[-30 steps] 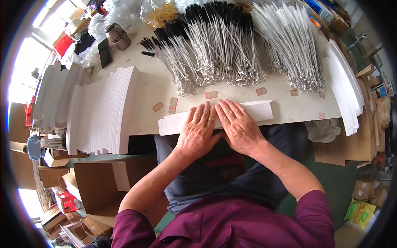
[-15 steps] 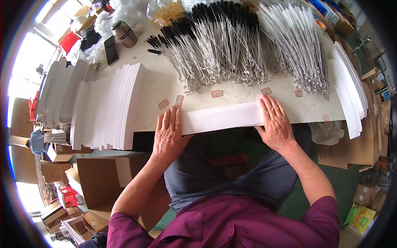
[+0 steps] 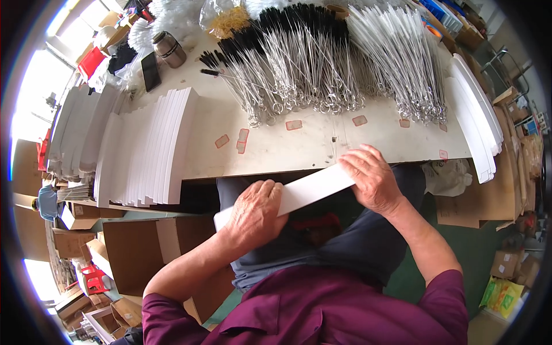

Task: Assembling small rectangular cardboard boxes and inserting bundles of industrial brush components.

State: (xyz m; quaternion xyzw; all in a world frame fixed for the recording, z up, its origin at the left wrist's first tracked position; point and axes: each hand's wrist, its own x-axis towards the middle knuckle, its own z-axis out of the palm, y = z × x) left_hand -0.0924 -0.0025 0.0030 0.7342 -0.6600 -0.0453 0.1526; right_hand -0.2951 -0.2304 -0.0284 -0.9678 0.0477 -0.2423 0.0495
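I'm looking down on a pale worktable (image 3: 322, 146) that runs across the far half of the view, with cardboard boxes (image 3: 86, 241) stacked on the floor at the left and more cartons at the right. Along the table's far side lie bundles of long wire brushes (image 3: 299, 63), black-tipped ones toward the middle and white ones (image 3: 402, 63) to the right, their looped ends pointing near. Rows of white folded cards (image 3: 146, 149) overlap on the left of the table, and another curved stack (image 3: 474, 115) sits at its right end. A metal cup (image 3: 169, 49) and a dark phone (image 3: 150, 71) lie far left.

Just off the table's near edge, above my lap, I hold a long white card strip (image 3: 307, 190), tilted so its right end is farther. My left hand (image 3: 253, 215) wraps over its near left end, fingers curled on top. My right hand (image 3: 371, 178) lies over the far right end, fingers bent across it and gripping the edge.
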